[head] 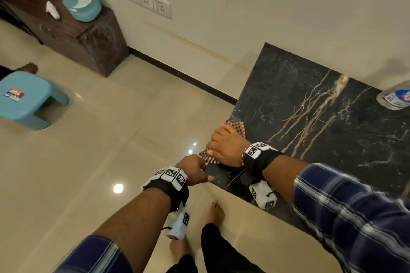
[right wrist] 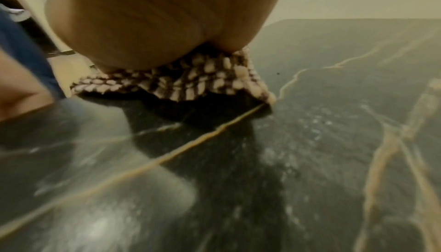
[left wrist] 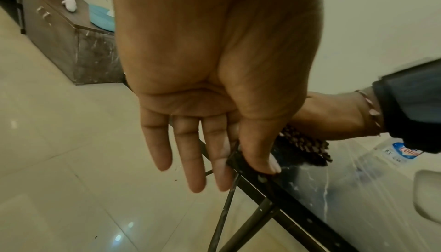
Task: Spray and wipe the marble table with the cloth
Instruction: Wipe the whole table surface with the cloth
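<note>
**Cloth at the near corner of the bench**

My right hand (head: 226, 147) lies palm down on the checked cloth (head: 237, 131), pressing it flat against the dark marble bench (head: 321, 117) right at its near left corner. The cloth is bunched under my palm, with its brown and cream checks sticking out past my fingers and at the heel of my hand. From the right wrist view the cloth (right wrist: 190, 80) sits crumpled under the hand, and the stone in front of it shows gold and white veins with a streaky sheen.

My left hand (head: 195, 170) is at the same corner, just beside the right. In the left wrist view my left thumb (left wrist: 262, 154) lies on top of the bench edge, and my fingers (left wrist: 190, 152) hang straight down past it, so the hand holds the corner loosely between thumb and fingers. The thin black frame of the bench runs below them.

A clear bottle (head: 397, 97) with a blue and white label stands on the far right side of the bench, well apart from both hands.

Across the tiled floor (head: 99, 162) are a blue stool (head: 28, 99) and a dark wooden cabinet (head: 73, 35) against the wall.
</note>
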